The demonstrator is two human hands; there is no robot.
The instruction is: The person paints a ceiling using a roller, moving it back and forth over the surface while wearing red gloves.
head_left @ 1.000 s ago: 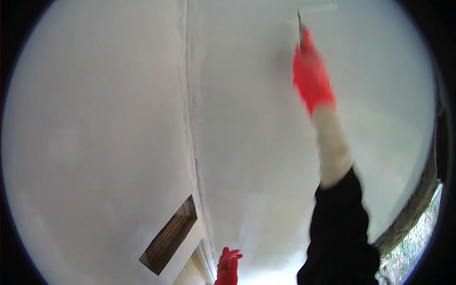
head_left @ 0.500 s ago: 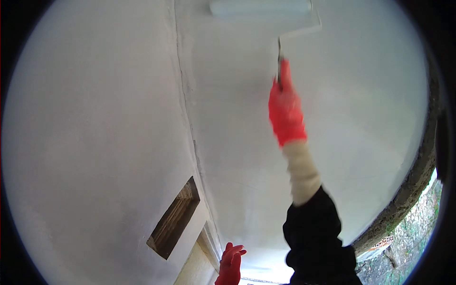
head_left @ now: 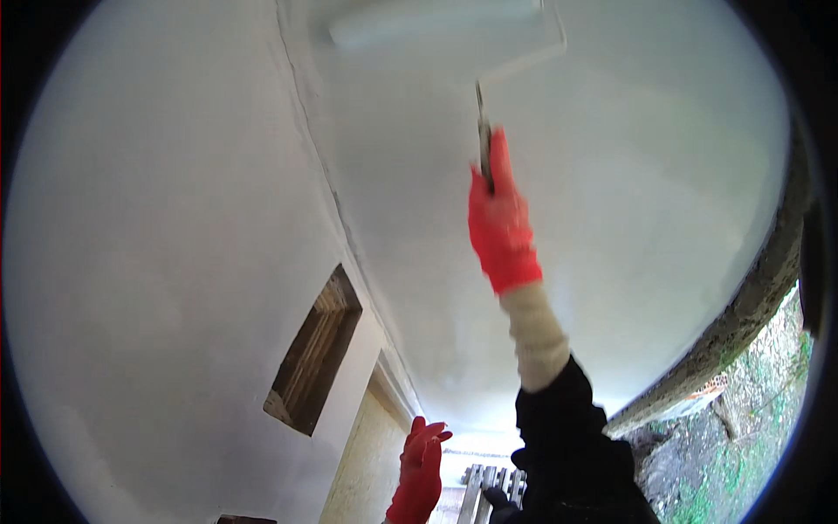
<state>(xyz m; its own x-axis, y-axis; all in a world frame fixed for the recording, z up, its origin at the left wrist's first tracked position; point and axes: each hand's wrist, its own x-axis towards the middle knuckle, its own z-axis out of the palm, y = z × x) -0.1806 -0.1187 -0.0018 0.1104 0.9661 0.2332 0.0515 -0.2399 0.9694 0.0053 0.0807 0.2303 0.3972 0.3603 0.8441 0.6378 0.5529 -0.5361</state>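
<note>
By the smooth grey-white surface [head_left: 646, 175], the red-gloved right hand [head_left: 502, 223] grips a pale cylindrical paint roller [head_left: 436, 23], seemingly rolling, needing even pressure next, the red-gloved left hand [head_left: 421, 465] loosely spread, empty.

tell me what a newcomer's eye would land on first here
Probably the red-gloved right hand, right of centre, gripping a wide, whitish paint roller near the top. Then a dark rectangular opening in the pale wall, lower left; the red-gloved left hand sits bottom centre.
</note>
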